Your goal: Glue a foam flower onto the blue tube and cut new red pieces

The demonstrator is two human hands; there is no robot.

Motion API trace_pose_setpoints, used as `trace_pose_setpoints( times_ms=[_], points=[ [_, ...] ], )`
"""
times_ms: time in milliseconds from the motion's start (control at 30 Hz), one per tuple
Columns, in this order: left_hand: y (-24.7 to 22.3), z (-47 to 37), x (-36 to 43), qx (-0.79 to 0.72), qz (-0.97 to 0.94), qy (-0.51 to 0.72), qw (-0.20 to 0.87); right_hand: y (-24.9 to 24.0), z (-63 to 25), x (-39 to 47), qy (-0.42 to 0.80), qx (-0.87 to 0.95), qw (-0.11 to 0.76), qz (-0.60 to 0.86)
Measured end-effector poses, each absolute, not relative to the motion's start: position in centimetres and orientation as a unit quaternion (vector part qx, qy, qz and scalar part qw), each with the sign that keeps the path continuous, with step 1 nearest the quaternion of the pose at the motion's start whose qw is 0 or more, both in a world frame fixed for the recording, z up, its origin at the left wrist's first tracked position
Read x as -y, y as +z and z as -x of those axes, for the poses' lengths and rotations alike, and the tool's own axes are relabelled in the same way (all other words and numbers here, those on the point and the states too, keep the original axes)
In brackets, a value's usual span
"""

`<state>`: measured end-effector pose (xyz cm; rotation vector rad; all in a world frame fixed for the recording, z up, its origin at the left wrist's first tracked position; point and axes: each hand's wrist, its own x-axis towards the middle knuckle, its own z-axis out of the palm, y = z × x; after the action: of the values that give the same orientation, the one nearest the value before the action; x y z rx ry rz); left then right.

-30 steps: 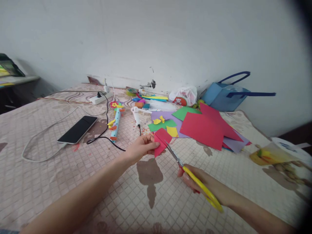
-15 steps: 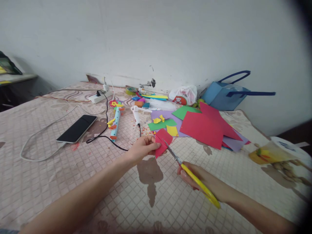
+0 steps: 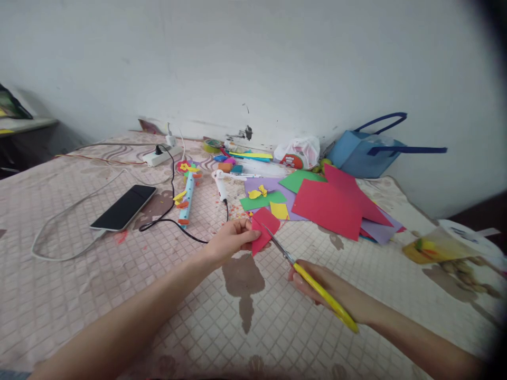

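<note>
Between thumb and fingers, my left hand [image 3: 232, 240] pinches a small piece of red paper [image 3: 266, 217] above the table. My right hand [image 3: 317, 282] is wrapped round yellow-handled scissors [image 3: 303, 272], whose blades reach up and left onto the red paper. The blades look nearly together, with the paper at their tips. Past the red piece lie a yellow paper square [image 3: 279, 211] and a green paper strip [image 3: 263, 201] with small yellow cut-outs. Larger red sheets [image 3: 328, 207] lie to the right.
A white glue gun [image 3: 221, 186] and a decorated light-blue stick [image 3: 187, 199] lie beyond my left hand. Further left are a phone [image 3: 124, 207] on a cable and a power strip [image 3: 161, 156]. A blue bag [image 3: 362, 155] stands back right; a plastic cup [image 3: 431, 247] lies at right.
The scissors' handles have drawn closer together in my right hand. My left hand keeps hold of the red paper in about the same place.
</note>
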<state>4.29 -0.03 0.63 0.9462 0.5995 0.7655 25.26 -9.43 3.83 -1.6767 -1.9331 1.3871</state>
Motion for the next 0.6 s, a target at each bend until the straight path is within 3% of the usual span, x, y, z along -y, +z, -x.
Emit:
trace_pose_setpoints(
  times_ms=[600],
  points=[
    [0.4, -4.3, 0.0, -0.286, -0.440, 0.354, 0.775, 2.8, -25.7, 9.5, 0.471, 0.649, 0.132, 0.582]
  ],
)
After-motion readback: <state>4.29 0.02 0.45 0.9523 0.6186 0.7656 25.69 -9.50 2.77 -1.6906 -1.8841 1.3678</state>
